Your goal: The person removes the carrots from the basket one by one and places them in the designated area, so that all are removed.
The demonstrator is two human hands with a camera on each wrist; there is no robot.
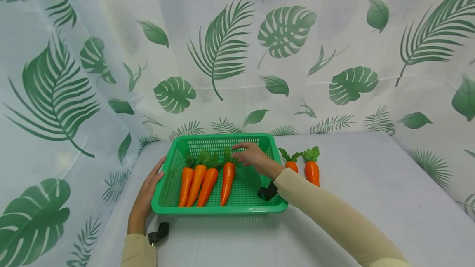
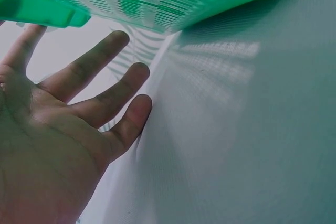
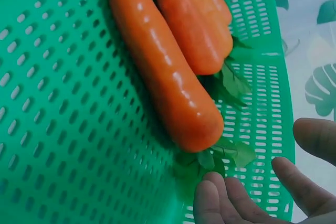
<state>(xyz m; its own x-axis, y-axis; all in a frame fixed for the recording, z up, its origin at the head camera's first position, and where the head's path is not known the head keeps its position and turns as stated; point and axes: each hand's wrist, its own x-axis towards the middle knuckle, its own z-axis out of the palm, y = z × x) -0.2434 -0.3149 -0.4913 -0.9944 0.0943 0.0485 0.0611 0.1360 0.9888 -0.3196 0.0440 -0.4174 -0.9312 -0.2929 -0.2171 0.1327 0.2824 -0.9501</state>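
Observation:
Several orange carrots with green tops lie side by side in a green plastic basket point(image 1: 245, 209). My right hand point(image 1: 250, 155) is over the basket's back right part, its fingers parted beside the leafy top of the rightmost carrot point(image 1: 228, 182). In the right wrist view the fingertips point(image 3: 207, 198) are close to those leaves point(image 3: 231, 153) and nothing is between thumb and fingers. My left hand point(image 1: 148, 186) is at the basket's left side, fingers spread along the outer wall. The left wrist view shows its straight fingers point(image 2: 118, 90) below the basket rim.
Two more carrots lie on the white cloth right of the basket; one point(image 1: 312, 172) shows largely, the other point(image 1: 291, 165) is partly behind the right forearm. A leaf-printed curtain point(image 1: 230, 106) stands behind and at the sides. Black wrist cameras sit on both wrists.

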